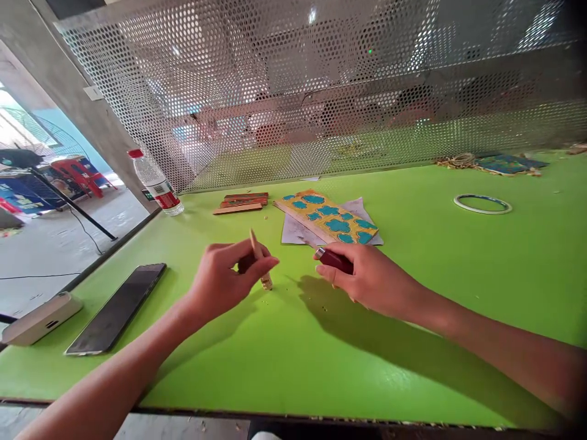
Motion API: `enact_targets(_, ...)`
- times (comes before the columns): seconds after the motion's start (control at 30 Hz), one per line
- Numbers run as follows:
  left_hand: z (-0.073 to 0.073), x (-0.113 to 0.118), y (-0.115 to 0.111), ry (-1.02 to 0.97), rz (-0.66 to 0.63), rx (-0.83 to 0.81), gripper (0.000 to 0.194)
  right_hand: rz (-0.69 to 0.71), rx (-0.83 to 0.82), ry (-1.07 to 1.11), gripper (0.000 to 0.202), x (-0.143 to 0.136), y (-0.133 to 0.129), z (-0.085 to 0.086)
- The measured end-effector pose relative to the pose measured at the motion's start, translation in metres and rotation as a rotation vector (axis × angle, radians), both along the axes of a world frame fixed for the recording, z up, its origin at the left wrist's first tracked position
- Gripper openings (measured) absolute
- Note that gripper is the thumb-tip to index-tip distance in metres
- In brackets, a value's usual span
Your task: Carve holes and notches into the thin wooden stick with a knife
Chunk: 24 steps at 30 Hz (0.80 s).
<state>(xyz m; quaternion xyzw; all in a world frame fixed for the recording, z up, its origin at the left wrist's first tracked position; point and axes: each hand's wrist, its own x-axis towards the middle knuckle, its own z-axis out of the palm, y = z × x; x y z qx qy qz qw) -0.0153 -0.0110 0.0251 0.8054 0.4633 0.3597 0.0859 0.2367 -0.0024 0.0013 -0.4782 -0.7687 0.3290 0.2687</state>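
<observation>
A bright green table carried a dark flat phone at lower left; a clear plastic bottle at upper left; a yellow board with blue patches at centre; a thin white ring at right.

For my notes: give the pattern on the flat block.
Yellow-orange block with turquoise blotches, head view.

You're at a craft workshop bench: green table, perforated metal screen across the top, wood strips centre-left.

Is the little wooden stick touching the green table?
Touching. In the head view, the left hand holds the wooden stick upright, its lower end resting on the green table.
</observation>
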Motion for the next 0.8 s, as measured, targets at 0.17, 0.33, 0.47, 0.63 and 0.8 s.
enact_targets(0.17,-0.019,0.005,0.014,0.136,-0.043,-0.290,0.023,-0.112,0.016,0.028,0.032,0.002,0.002,0.003)
enact_targets(0.33,-0.024,0.002,0.019,0.099,-0.067,-0.425,0.036,-0.273,0.179,0.041,0.029,0.008,0.003,0.011)
enact_targets(0.47,-0.019,-0.001,0.015,0.063,-0.080,-0.559,0.031,-0.190,0.366,-0.092,0.030,0.007,-0.004,0.012)
enact_targets(0.63,-0.015,0.000,0.012,0.141,-0.048,-0.588,0.034,0.075,0.349,-0.260,0.031,0.003,-0.011,0.000)
enact_targets(0.8,-0.014,0.006,0.012,0.260,-0.031,-0.544,0.033,0.206,0.395,-0.320,0.038,0.002,-0.015,-0.012)
